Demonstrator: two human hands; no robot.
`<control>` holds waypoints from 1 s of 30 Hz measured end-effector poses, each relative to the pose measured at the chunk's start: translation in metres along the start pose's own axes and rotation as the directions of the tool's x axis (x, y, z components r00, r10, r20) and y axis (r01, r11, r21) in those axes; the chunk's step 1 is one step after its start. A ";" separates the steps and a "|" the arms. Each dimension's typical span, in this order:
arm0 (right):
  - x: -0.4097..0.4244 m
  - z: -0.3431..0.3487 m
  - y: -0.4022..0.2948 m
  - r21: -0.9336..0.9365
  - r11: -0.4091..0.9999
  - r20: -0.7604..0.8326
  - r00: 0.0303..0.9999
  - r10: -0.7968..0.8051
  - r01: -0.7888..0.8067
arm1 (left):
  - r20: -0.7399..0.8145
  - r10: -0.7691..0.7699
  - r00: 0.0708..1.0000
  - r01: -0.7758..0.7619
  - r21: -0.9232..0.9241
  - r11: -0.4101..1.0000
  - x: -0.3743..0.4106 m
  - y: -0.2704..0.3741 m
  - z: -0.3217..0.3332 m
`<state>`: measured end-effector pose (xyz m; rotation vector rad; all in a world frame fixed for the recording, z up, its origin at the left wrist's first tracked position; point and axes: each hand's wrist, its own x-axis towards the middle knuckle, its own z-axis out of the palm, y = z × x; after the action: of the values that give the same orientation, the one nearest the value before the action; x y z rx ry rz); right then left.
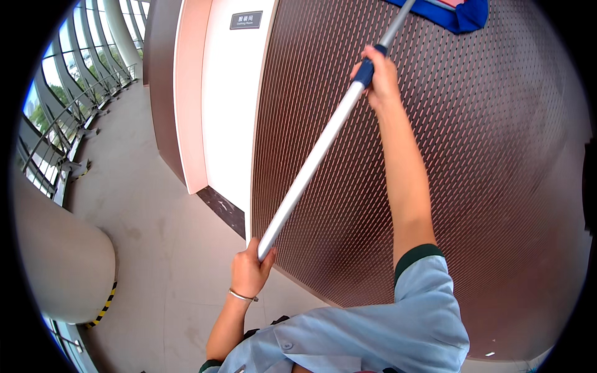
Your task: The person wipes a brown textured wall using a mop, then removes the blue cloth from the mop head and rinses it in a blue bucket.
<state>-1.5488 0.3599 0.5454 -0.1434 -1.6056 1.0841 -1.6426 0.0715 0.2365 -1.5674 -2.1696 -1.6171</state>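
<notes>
A silver telescopic pole (313,163) runs diagonally up in front of me, held in both hands. My left hand (250,268) grips its lower end, with a bracelet at the wrist. Higher up, my right hand (383,77) is closed around the blue locking collar (366,70). Beyond the collar a thinner metal section (395,28) leads to a head with a blue cloth (471,16), partly cut off by the top of the view. The cloth lies over the brown slotted wall panel (419,140); whether it presses on it I cannot tell.
Left of the panel is a white door (231,107) with a sign (246,20), in a pinkish frame (190,98). A round column (65,256) with black-and-yellow tape at its base stands on the grey floor (140,224). Railings (65,116) follow the tall windows.
</notes>
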 end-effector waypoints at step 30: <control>0.071 0.139 0.062 0.308 0.949 0.185 0.974 -0.128 0.066 | -0.152 -0.098 0.984 0.106 0.050 0.993 0.089 -0.048 -0.010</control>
<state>-1.7161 0.3599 0.5617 0.2551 -1.5866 1.2829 -1.7256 0.1273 0.2542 -1.2950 -2.2288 -1.6251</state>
